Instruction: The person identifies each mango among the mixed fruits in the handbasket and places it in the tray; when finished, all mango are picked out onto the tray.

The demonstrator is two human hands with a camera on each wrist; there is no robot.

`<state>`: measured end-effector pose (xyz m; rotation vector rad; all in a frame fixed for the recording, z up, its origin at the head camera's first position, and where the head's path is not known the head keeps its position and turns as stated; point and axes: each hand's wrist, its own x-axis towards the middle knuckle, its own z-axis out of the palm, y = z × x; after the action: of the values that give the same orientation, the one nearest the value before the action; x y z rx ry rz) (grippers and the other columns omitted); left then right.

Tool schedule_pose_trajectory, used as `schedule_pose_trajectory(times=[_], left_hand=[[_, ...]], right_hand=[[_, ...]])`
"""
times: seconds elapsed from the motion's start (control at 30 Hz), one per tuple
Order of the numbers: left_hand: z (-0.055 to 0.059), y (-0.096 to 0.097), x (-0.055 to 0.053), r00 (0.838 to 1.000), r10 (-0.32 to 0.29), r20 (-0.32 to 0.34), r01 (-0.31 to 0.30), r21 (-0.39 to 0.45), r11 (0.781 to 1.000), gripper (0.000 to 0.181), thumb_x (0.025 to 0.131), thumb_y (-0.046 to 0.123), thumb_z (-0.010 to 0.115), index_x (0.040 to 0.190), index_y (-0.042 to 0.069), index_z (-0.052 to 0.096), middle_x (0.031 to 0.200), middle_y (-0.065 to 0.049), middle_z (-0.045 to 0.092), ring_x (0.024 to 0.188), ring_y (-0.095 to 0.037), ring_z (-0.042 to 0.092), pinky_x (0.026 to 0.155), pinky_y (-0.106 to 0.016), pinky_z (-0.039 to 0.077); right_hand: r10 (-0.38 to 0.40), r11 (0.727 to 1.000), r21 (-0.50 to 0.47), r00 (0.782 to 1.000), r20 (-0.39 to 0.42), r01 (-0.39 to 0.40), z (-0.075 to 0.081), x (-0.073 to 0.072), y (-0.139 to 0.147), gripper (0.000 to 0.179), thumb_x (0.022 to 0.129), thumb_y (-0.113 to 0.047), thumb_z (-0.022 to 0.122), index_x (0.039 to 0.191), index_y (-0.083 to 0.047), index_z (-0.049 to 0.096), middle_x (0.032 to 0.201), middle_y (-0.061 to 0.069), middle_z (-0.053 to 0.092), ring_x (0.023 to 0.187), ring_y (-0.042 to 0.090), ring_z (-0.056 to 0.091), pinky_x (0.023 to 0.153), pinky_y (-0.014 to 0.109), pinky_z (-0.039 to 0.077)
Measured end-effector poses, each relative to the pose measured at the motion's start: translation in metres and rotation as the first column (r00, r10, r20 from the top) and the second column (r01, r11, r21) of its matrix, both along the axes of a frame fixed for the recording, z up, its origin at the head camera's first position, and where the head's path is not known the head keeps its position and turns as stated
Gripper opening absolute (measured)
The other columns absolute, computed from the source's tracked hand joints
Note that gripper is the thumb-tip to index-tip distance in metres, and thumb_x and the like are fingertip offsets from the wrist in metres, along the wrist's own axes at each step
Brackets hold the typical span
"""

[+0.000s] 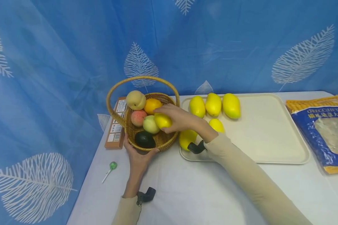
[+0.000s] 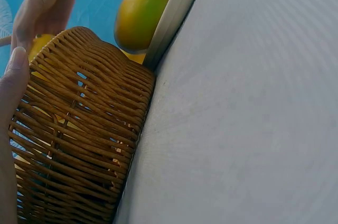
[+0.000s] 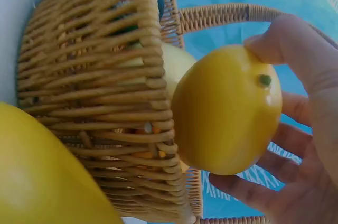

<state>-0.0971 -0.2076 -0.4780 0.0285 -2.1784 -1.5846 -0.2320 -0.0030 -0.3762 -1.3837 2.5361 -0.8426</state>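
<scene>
In the head view, a wicker basket (image 1: pixel 169 143) with a tall handle holds a dark green avocado (image 1: pixel 145 139), a pale green fruit (image 1: pixel 151 124), a pink peach (image 1: pixel 138 118), an orange fruit (image 1: pixel 153 106) and a large beige fruit (image 1: pixel 136 100). My left hand (image 1: pixel 138 157) grips the basket's near side, its thumb at the rim. Over the basket's right side, my right hand (image 1: pixel 180 118) holds a yellow mango (image 3: pixel 227 110) between thumb and fingers. In the right wrist view that mango is at the rim, overlapping the pale green fruit.
A cream tray (image 1: pixel 264 128) right of the basket carries several yellow mangoes (image 1: pixel 231 106); my right forearm passes over its left part. Beyond it lies a pasta bag (image 1: pixel 326 131). A brown box (image 1: pixel 114 137) and a green lollipop (image 1: pixel 113 165) are left of the basket.
</scene>
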Motion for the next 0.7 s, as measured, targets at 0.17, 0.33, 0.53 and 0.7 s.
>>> schedule_pose_trajectory(times=[0.17,0.33,0.53,0.7], left_hand=[[-0.005,-0.002,0.001,1.0,0.016,0.01,-0.016,0.002,1.0,0.127,0.065,0.01,0.091,0.156,0.013,0.001,0.163,-0.01,0.007,0.149,-0.032,0.014,0.121,-0.057,0.012],[0.001,0.001,0.004,0.999,0.022,0.044,-0.023,0.019,1.0,0.126,0.066,0.007,0.089,0.156,0.008,0.0,0.162,-0.014,0.005,0.149,-0.034,0.013,0.121,-0.058,0.01],[0.025,0.011,0.011,1.0,-0.007,0.025,0.006,0.037,0.999,0.124,0.066,0.005,0.088,0.152,-0.005,0.0,0.159,-0.027,0.005,0.146,-0.044,0.012,0.119,-0.061,0.009],[0.031,0.014,0.013,1.0,-0.018,0.019,0.017,0.048,0.999,0.125,0.066,0.008,0.089,0.152,-0.006,0.0,0.158,-0.028,0.005,0.146,-0.045,0.011,0.119,-0.062,0.009]], right_hand=[[0.002,0.999,-0.032,1.0,-0.017,-0.003,-0.003,0.007,0.006,0.067,0.082,-0.031,0.071,0.142,-0.009,0.051,0.149,0.012,0.046,0.14,0.032,0.037,0.116,0.048,0.033],[-0.023,0.999,-0.044,0.998,-0.053,0.021,-0.002,0.014,0.013,0.066,0.082,-0.033,0.072,0.14,-0.009,0.054,0.15,0.01,0.045,0.14,0.03,0.038,0.115,0.046,0.036],[-0.061,0.988,-0.148,0.993,-0.101,0.046,0.014,0.03,0.033,0.066,0.081,-0.03,0.076,0.139,-0.008,0.055,0.151,0.009,0.044,0.141,0.029,0.036,0.117,0.049,0.031],[-0.092,0.964,-0.263,0.98,-0.176,0.043,0.025,0.044,0.059,0.067,0.079,-0.029,0.079,0.138,-0.008,0.056,0.15,0.009,0.046,0.14,0.028,0.038,0.117,0.048,0.032]])
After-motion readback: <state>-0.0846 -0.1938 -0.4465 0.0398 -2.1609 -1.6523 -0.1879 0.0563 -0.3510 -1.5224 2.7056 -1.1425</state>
